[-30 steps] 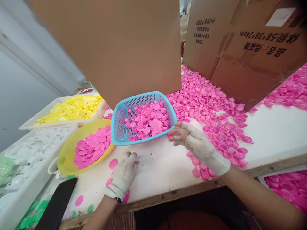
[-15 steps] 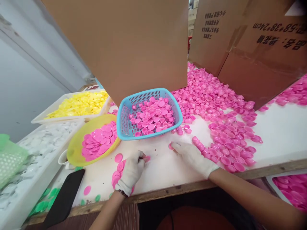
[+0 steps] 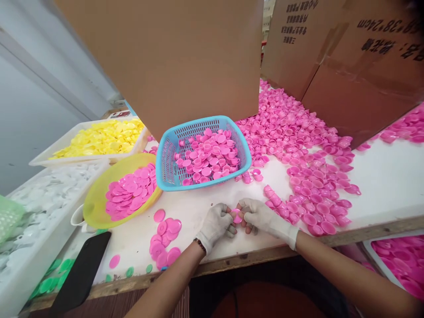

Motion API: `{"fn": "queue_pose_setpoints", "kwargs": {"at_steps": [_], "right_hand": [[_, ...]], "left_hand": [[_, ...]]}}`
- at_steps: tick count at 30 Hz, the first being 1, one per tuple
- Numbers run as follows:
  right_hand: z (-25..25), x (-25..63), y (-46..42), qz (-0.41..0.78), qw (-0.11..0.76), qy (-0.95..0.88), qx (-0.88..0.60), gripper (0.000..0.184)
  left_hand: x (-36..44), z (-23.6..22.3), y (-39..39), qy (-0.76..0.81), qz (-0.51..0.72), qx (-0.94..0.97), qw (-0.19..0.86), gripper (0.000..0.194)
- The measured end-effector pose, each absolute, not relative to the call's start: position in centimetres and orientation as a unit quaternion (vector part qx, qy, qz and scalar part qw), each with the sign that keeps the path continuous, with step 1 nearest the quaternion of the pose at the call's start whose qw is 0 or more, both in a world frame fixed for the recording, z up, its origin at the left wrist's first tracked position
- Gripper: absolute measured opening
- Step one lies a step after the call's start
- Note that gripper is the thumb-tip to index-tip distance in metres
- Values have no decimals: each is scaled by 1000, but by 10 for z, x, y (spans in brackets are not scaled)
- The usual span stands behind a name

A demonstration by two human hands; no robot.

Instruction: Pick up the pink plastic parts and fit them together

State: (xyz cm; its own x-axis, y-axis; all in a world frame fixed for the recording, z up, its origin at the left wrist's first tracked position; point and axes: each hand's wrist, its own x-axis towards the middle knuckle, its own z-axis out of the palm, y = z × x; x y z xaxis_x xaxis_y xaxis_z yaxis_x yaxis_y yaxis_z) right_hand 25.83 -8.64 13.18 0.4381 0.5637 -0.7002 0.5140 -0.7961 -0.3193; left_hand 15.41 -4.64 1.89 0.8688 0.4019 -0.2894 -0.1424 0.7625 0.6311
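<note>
Suddenly side by side, two gloved hands meet over a worktable (image 3: 387, 181), where half a second ago they worked apart, each with something pink at its fingertips. The left hand (image 3: 215, 226) has come across and pinches one edge of a small pink piece (image 3: 236, 215); the right hand (image 3: 265, 218) grips the opposite edge, thumb and fingers closed. The piece sits between them, just above the table near its front edge; whether it is one part or two pressed together cannot be told. The work appears to have passed from picking up to handling a single piece with both hands.

Across the surface, from the left, a pale green bag (image 3: 9, 221) lies over a long tray (image 3: 56, 247) of white pieces, with yellow pieces (image 3: 102, 139) in another tray behind. A dark phone (image 3: 82, 274) rests beside green discs (image 3: 51, 282). Next come a yellow bowl (image 3: 96, 198) of flat pink discs, more loose discs (image 3: 162, 252) uncovered by the left arm's shift, and a blue basket (image 3: 167, 184) holding small pink cups. Behind stands a cardboard box (image 3: 179, 57) against a pale wall (image 3: 33, 106); rightward, a pink heap (image 3: 281, 123) spreads beneath a second, printed carton (image 3: 361, 88).
</note>
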Motion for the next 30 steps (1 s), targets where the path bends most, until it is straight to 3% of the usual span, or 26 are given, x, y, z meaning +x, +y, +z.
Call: {"fn": "queue_pose_setpoints", "kwargs": {"at_steps": [7, 14, 20, 25, 30], "right_hand": [[133, 262, -82, 509, 77, -223, -828, 28], [125, 267, -83, 504, 65, -233, -829, 23], [131, 267, -66, 523, -8, -199, -829, 21], [131, 270, -64, 533, -1, -196, -823, 20], [125, 264, -69, 508, 0, -229, -830, 17]], "left_hand": [[155, 15, -42, 148, 112, 277, 943, 31], [164, 11, -45, 149, 105, 269, 946, 29], [163, 14, -34, 144, 80, 341, 926, 27], [157, 12, -30, 98, 91, 357, 925, 31], [161, 15, -33, 151, 71, 415, 895, 27]]}}
